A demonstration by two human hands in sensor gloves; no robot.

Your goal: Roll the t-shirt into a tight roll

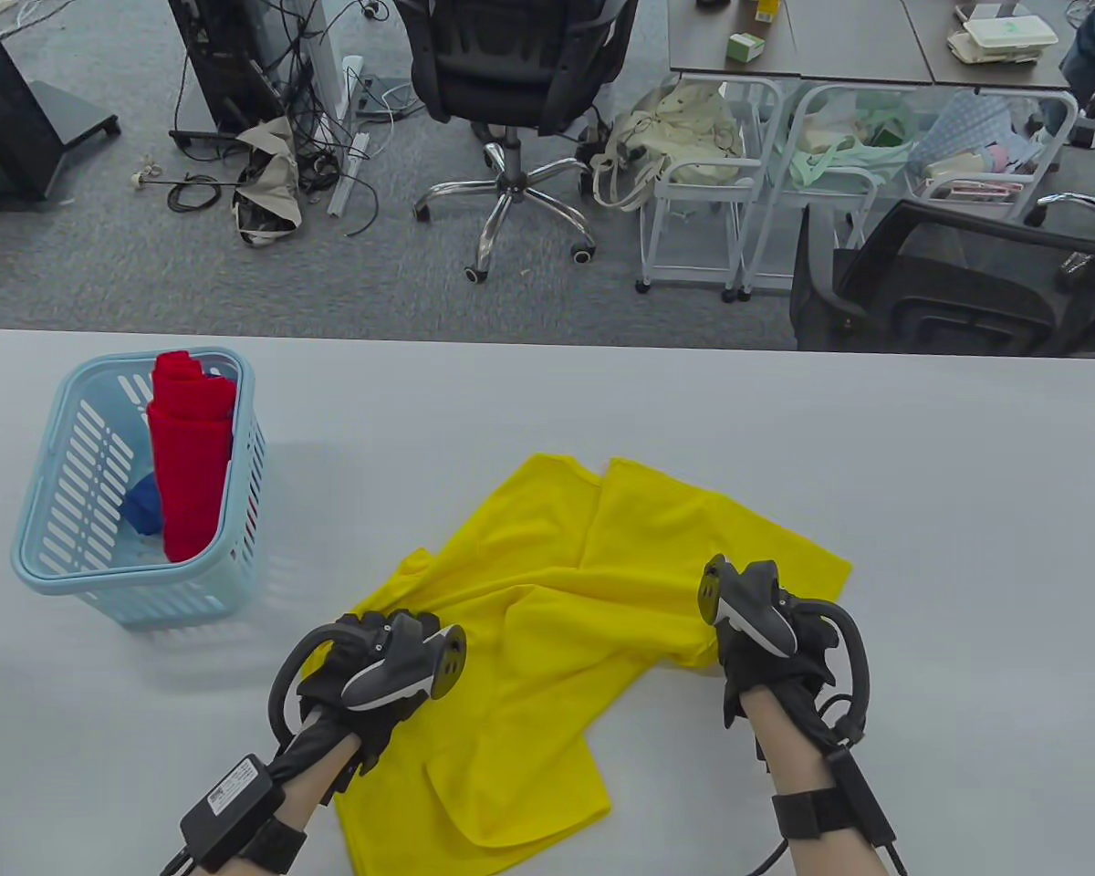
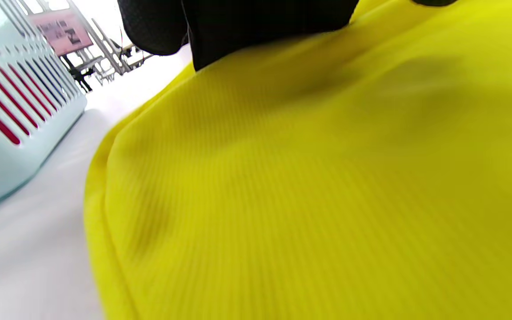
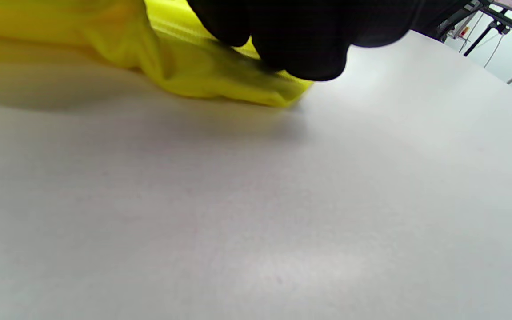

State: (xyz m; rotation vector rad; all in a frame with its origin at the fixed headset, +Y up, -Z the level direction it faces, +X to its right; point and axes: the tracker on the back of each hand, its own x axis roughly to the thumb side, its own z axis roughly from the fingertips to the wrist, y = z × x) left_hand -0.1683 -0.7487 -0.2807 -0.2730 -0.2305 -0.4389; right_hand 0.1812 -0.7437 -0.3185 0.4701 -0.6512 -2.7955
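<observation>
A yellow t-shirt [image 1: 547, 620] lies crumpled and partly folded on the white table [image 1: 922, 511], near the front. My left hand [image 1: 365, 634] is at the shirt's left edge, and its gloved fingers [image 2: 238, 26] hold the fabric [image 2: 327, 178] from above. My right hand [image 1: 735, 652] is at the shirt's right side. Its gloved fingers [image 3: 300, 40] grip a bunched edge of the shirt [image 3: 220, 84] right at the table top. Both hands' fingertips are largely hidden under the trackers in the table view.
A light blue slotted basket [image 1: 55, 566] stands at the left of the table, also in the left wrist view [image 2: 11, 133]. It holds a red rolled garment [image 1: 192, 456] and something blue [image 1: 144, 506]. Office chairs and carts stand beyond the table's far edge.
</observation>
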